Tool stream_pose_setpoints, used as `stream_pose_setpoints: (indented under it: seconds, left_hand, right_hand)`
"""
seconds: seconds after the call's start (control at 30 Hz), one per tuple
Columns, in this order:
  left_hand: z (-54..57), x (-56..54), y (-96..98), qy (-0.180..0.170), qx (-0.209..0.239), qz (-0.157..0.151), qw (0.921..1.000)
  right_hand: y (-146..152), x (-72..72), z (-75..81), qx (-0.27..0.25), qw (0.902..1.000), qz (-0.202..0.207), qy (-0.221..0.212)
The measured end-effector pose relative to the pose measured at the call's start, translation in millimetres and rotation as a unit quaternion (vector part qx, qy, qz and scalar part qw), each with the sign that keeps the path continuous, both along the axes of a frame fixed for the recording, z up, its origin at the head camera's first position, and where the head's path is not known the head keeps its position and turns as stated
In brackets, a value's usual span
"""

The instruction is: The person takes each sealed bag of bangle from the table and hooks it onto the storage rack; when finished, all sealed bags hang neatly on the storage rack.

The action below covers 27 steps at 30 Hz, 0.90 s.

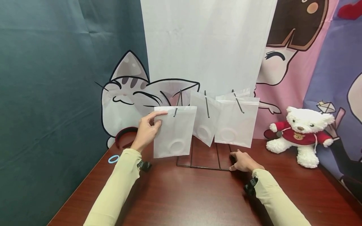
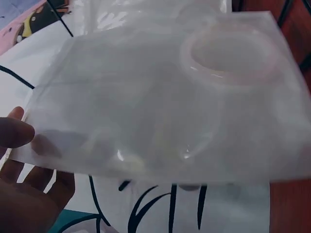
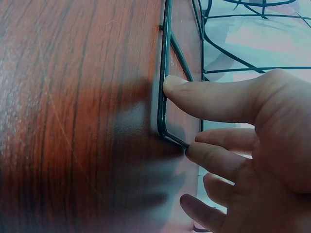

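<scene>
My left hand (image 1: 147, 130) pinches the upper left edge of a frosted zip bag (image 1: 169, 131); the thumb lies in front and other fingers behind. A pale ring (image 2: 233, 56), perhaps a bangle, shows through its lower part. A hook of the black wire rack (image 1: 203, 167) passes through the bag's top. Two more hooks carry other frosted bags, one turned aslant (image 1: 206, 116) in the middle and one facing forward (image 1: 237, 122) on the right, each with a ring inside. At the rack's front right base corner, my right hand (image 1: 241, 160) grips the wire between thumb and fingers.
A light blue ring (image 1: 113, 159) lies on the brown table (image 1: 181, 197) at left, near a dark red headband-like arc (image 1: 120, 136). A white teddy bear (image 1: 301, 138) in a red top sits at the right. Printed curtains hang behind.
</scene>
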<state>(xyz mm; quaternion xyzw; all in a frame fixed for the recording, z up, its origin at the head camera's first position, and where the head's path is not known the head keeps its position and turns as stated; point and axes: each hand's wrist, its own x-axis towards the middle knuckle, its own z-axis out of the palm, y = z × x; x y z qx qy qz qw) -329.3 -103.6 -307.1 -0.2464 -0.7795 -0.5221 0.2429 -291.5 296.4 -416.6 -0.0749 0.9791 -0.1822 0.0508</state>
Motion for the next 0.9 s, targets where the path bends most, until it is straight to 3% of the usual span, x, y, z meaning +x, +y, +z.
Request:
stream_pose_setpoints:
  seconds: [0.27,0.53,0.9]
  left_hand:
    - [-1.6,-19.2,7.3,0.053,-0.124,0.037,0.9902]
    - [4.8,-35.3,17.4,0.046,-0.207,0.049,0.9760]
    - [15.5,-46.3,25.8,-0.006,-0.236,0.073,0.9690]
  right_hand:
    - [0,0.9,1.4,-0.004,0.9999,-0.005,-0.009]
    - [1,2.8,0.7,-0.003,0.9999,-0.007,-0.009]
    - [1,2.0,-0.4,-0.003,0.9999,-0.007,-0.008]
